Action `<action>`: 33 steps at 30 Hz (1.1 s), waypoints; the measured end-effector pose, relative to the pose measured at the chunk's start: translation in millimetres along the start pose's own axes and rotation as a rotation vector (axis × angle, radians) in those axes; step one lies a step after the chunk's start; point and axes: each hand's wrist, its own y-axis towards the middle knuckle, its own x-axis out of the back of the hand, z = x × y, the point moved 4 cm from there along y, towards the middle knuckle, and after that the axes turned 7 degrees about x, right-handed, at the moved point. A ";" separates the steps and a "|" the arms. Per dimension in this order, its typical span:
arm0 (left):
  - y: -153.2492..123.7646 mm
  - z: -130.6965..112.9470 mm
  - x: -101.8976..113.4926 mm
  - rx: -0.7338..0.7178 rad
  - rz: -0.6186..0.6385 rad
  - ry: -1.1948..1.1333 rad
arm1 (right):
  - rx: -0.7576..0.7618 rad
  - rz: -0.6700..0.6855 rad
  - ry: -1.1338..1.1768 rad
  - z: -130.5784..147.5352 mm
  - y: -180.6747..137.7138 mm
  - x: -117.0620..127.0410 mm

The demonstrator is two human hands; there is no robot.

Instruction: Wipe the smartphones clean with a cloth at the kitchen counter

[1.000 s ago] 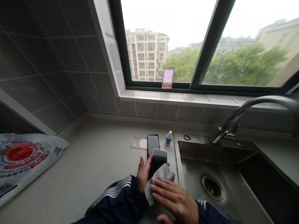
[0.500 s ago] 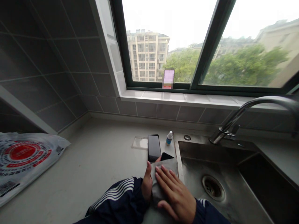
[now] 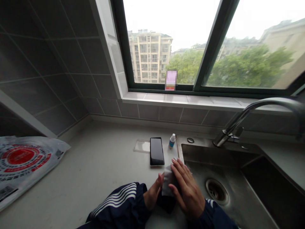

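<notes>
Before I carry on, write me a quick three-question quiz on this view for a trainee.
1. Which hand is on top of the grey cloth?
2. True or false: the small bottle has tipped over.
3. Fill in: the phone lying on the counter has its screen facing ____.

Key:
1. The right hand.
2. False; it stands upright.
3. Up.
</notes>
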 end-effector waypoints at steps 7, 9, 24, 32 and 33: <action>0.0 10.8 5.0 0.138 0.088 -0.128 | -0.176 -0.199 0.252 -21.4 -6.5 3.6; 0.7 11.5 6.1 0.167 0.121 -0.191 | -0.267 -0.261 0.322 -27.2 -7.6 5.0; 1.5 2.5 1.0 0.258 0.258 -0.227 | -0.630 -0.229 0.717 -41.9 -7.7 -1.1; -3.7 6.0 0.5 0.195 0.150 -0.021 | -0.492 -0.154 0.769 -36.6 2.9 1.0; -4.1 5.7 0.2 0.183 0.142 -0.007 | -0.491 -0.144 0.785 -36.0 3.6 0.5</action>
